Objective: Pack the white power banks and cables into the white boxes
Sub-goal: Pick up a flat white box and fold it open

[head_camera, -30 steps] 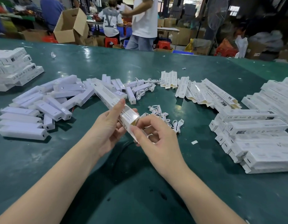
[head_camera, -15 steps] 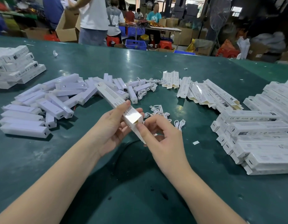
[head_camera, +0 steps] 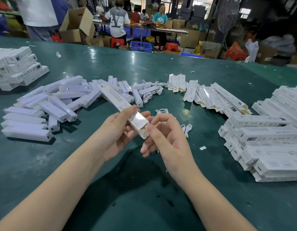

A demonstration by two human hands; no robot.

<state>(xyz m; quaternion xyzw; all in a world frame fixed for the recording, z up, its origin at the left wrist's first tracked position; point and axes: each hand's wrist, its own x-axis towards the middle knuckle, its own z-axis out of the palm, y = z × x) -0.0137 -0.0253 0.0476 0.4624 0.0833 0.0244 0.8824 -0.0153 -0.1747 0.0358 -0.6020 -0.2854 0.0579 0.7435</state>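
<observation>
My left hand (head_camera: 117, 130) grips a long white box (head_camera: 116, 100) near its lower end, holding it slanted above the green table (head_camera: 44, 164). My right hand (head_camera: 164, 139) has its fingers curled at the box's open end, thumb against the flap. White power banks (head_camera: 44, 107) lie in a loose pile at the left. Coiled white cables (head_camera: 152, 94) lie behind the box, and more cables (head_camera: 186, 129) sit right of my right hand. Flat unfolded boxes (head_camera: 211, 97) fan out at centre right.
Stacked white boxes (head_camera: 269, 144) fill the right side of the table, and another stack of boxes (head_camera: 16, 67) stands at the far left. Small paper scraps (head_camera: 202, 148) dot the table. People work at benches and cardboard cartons (head_camera: 77, 25) beyond the far edge.
The box end has turned so its open mouth faces me. My right fingers have shifted to the flap at that end. A person in white walked left behind the table.
</observation>
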